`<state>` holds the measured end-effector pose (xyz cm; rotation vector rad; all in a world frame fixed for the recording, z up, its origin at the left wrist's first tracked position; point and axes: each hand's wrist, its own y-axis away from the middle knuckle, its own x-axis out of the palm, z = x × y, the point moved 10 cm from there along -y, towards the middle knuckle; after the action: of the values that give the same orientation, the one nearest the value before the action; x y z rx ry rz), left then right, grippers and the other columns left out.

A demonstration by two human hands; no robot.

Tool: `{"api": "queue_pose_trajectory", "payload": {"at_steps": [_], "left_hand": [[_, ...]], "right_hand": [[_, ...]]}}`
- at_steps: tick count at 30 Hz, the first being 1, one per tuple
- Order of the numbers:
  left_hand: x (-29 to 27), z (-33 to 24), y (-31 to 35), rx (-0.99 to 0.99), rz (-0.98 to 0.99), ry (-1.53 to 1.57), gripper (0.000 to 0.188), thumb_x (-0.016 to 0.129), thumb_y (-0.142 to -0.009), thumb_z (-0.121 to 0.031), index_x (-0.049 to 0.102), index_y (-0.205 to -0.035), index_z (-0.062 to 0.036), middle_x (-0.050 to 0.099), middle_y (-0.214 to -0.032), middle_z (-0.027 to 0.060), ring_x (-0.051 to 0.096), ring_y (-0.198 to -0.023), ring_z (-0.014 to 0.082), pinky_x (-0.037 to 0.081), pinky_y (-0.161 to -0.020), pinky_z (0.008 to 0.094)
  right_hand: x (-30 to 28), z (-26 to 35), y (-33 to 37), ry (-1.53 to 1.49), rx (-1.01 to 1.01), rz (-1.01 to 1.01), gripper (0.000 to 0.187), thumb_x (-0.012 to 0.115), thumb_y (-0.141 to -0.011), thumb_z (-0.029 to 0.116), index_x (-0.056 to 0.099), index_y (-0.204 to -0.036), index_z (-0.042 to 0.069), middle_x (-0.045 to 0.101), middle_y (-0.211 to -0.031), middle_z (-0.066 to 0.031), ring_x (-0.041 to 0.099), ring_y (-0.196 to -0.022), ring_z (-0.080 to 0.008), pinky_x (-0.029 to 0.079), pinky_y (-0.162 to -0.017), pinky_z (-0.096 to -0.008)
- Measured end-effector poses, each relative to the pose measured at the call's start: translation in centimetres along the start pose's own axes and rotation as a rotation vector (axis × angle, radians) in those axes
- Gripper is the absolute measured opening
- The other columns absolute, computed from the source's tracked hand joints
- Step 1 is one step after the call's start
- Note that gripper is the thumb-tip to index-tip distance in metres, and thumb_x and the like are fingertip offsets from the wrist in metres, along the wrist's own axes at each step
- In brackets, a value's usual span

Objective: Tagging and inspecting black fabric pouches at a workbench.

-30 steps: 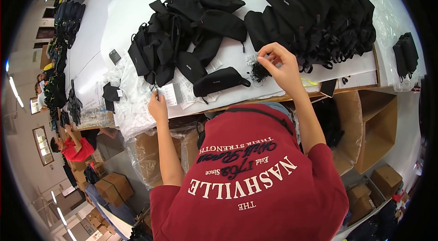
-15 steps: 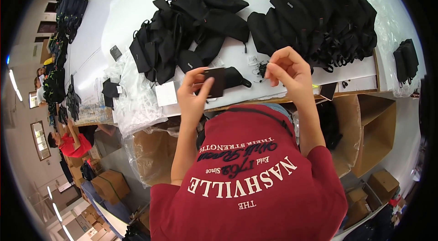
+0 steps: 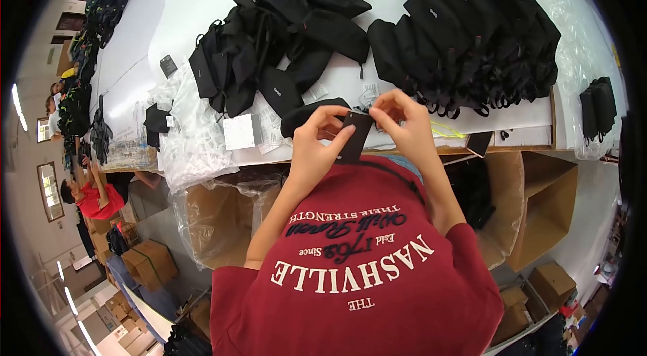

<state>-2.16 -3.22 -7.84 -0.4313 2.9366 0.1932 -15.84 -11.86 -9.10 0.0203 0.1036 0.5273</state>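
Left hand [image 3: 314, 140] and right hand [image 3: 406, 121] just closed in mid-frame, so now it's a two-handed job. Left's pinching a flat black rectangular card [image 3: 356, 136] there; right's fingertips are bunched by its top corner, can't tell if they're holding anything.

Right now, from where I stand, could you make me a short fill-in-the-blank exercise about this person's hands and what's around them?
1. The flat card held in the person's left hand is coloured ____.
2. As pictured, the right hand is by the card's ____ end, not its lower one.
3. The white pack lies on the ____ side of the left hand.
4. The person's shirt is dark ____.

Missing words: black; upper; left; red.
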Motion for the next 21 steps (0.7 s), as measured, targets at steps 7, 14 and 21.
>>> {"api": "queue_pose_trajectory", "payload": {"at_steps": [7, 14, 21], "left_hand": [[0.1, -1.0, 0.2, 0.062, -0.047, -0.213, 0.027, 0.067, -0.08, -0.001, 0.062, -0.106, -0.0021, 0.064, -0.078, 0.0033, 0.06, -0.067, 0.0083, 0.048, -0.063, 0.0217], [1.1, -3.7, 0.9, 0.379, -0.041, -0.579, 0.027, 0.066, -0.078, -0.001, 0.063, -0.105, -0.0051, 0.061, -0.077, 0.0071, 0.059, -0.063, 0.018, 0.048, -0.056, 0.0272], [0.7, -3.7, 0.9, 0.355, -0.078, -0.433, 0.024, 0.064, -0.081, -0.002, 0.061, -0.105, -0.003, 0.061, -0.076, 0.0071, 0.059, -0.062, 0.0152, 0.048, -0.056, 0.0263]], "right_hand": [[1.4, 2.5, 0.7, 0.196, -0.043, 0.069, 0.009, 0.068, -0.078, 0.008, 0.064, -0.084, 0.003, 0.05, -0.056, -0.0004, 0.041, -0.049, -0.006, 0.034, -0.046, -0.0231], [1.2, 1.7, 0.6, 0.123, -0.002, 0.034, 0.007, 0.067, -0.076, 0.008, 0.065, -0.079, 0.002, 0.046, -0.052, 0.0001, 0.039, -0.047, -0.0061, 0.032, -0.046, -0.0239], [1.5, 0.0, 0.6, -0.075, 0.062, 0.028, 0.012, 0.067, -0.081, 0.01, 0.064, -0.09, 0.001, 0.058, -0.06, -0.0019, 0.053, -0.052, -0.0052, 0.041, -0.048, -0.0204]]}}
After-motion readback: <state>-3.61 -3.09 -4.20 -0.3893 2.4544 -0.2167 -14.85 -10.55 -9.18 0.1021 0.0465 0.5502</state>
